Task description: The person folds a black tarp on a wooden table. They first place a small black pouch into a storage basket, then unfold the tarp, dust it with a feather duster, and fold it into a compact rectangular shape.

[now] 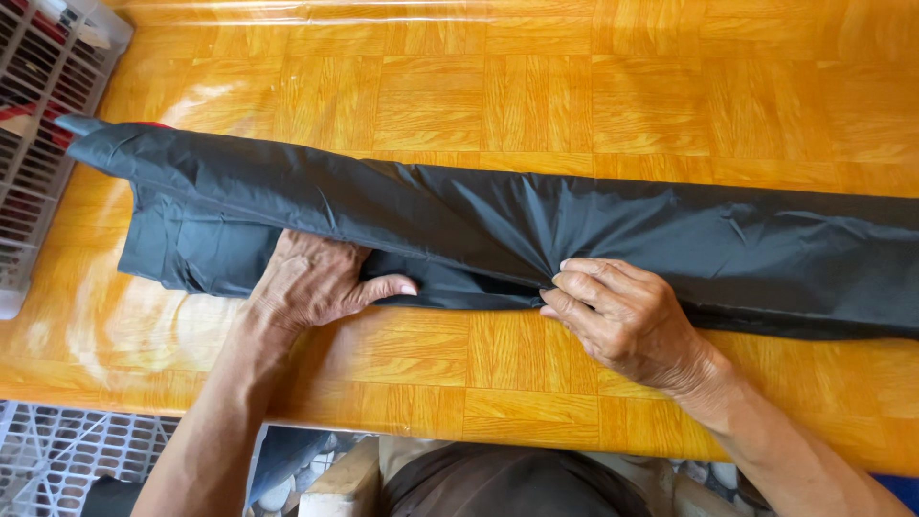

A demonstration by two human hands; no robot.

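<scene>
Dark grey trousers (498, 225) are lying lengthwise across the wooden table (536, 96), folded into a long band that is running off the table's right side. The waist end is sitting toward the table's left end.

Left hand (311, 282) is pressing flat on the waist end of the trousers, palm down, fingers together, thumb sticking out toward the middle and resting on the fabric's near edge. Not gripping anything.

Right hand (622, 316) is at the trousers' near edge, about midway along, fingertips pinched shut on a gather of cloth; creases are fanning out from that pinch.

A white wire basket (38, 115) is sitting just off the trousers' left tip, at the table's far left corner. Something red and dark is showing through its bars; cannot tell what.

A white plastic crate (57, 450) is showing below the table's near edge, left side.
</scene>
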